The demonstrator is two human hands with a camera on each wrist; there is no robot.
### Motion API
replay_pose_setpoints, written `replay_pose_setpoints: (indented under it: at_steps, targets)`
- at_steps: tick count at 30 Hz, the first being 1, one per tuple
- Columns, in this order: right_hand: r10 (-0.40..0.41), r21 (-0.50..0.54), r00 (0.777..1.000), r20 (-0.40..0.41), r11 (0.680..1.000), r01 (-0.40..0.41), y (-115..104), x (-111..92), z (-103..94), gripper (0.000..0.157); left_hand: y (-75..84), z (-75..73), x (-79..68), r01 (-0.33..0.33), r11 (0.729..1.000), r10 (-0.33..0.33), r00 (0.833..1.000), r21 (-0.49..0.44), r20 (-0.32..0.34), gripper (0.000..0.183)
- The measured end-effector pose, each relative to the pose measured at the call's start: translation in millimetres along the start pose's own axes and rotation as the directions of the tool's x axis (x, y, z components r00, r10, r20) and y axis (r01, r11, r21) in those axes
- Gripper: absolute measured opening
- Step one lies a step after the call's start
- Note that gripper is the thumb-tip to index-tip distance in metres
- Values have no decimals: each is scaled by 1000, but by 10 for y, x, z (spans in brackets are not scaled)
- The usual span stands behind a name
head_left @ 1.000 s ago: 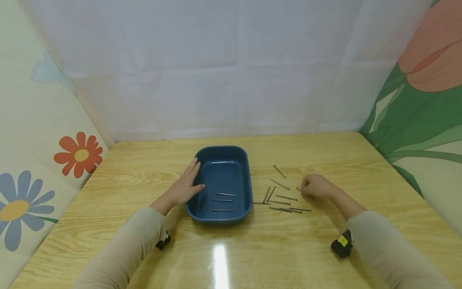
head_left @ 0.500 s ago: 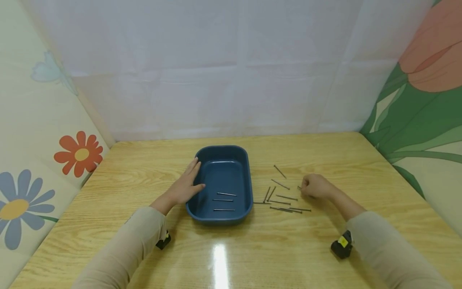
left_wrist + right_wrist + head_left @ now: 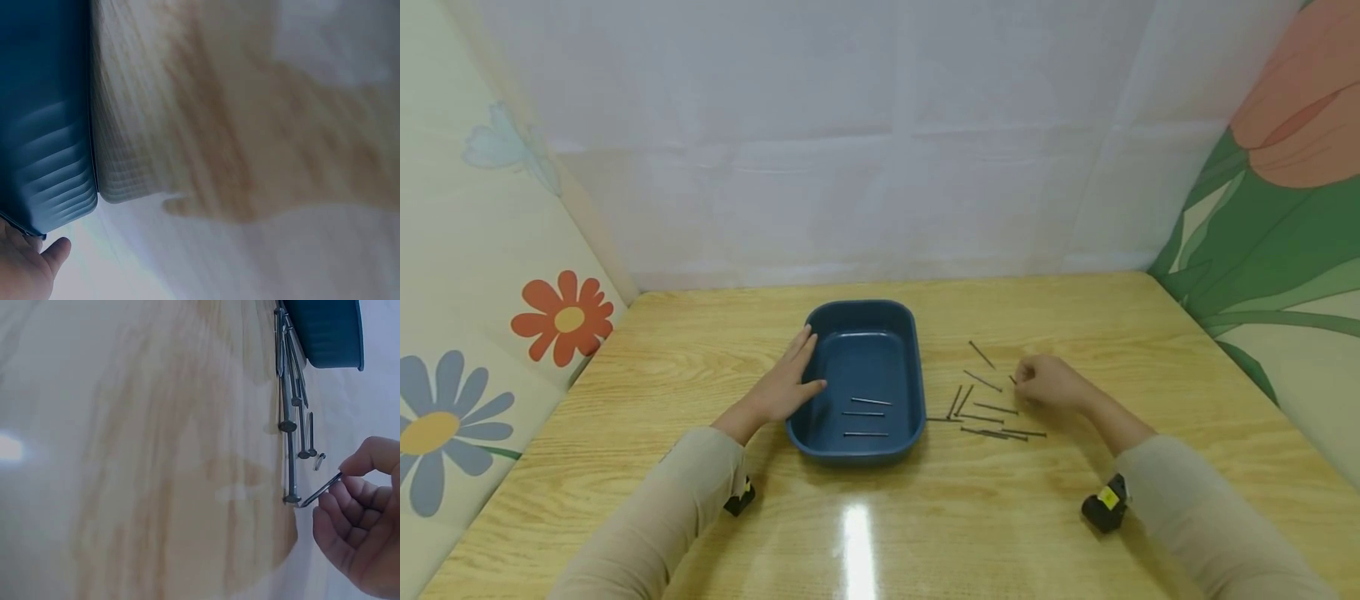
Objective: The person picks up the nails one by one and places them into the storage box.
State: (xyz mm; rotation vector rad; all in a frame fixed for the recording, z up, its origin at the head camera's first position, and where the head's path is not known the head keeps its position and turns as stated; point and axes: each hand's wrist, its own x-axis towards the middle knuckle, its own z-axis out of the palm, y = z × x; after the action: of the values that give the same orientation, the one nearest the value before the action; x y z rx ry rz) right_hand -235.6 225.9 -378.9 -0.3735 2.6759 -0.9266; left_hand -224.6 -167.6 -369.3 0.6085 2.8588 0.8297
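A blue rectangular tray [image 3: 854, 457] stands on the wooden table. My left hand [image 3: 781, 387] rests on its left rim, fingers extended along the side and thumb over the edge. Three nails [image 3: 866, 434] lie on the tray's floor, towards the near end. To the right of the tray, my right hand [image 3: 1054, 384] pinches a single nail [image 3: 323, 489] between thumb and fingers, its shaft sticking out in the right wrist view. Several loose nails [image 3: 997, 409] are scattered between that hand and the tray, some crossing each other.
The wooden table [image 3: 985, 517] carries a bright light reflection near its front. A white cloth [image 3: 880, 167] hangs behind it. Panels with painted flowers [image 3: 568, 319] flank both sides. Black wrist cameras [image 3: 1105, 504] hang under the sleeves.
My right hand has shifted slightly left and away from me with the nail between its fingers. The left hand and the tray have stayed in place.
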Motion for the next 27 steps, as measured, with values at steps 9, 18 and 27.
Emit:
replay_pose_setpoints:
  at_steps: [9, 18, 27]
  targets:
    - [-25, 49, 1000, -3, 998, 25, -46, 3, -9, 6, 14, -10, -4, 0, 1000, 0, 1000, 0, 4, 71]
    - [-56, 180, 998, -4, 982, 56, -90, -5, -21, 11, -4, -4, 7, -1, 1000, 1, 1000, -2, 0, 71]
    - [-102, 307, 995, -3, 947, 98, -144, 20, 8, 24, 4, -6, 2, 5, 1000, -5, 1000, 0, 2, 71]
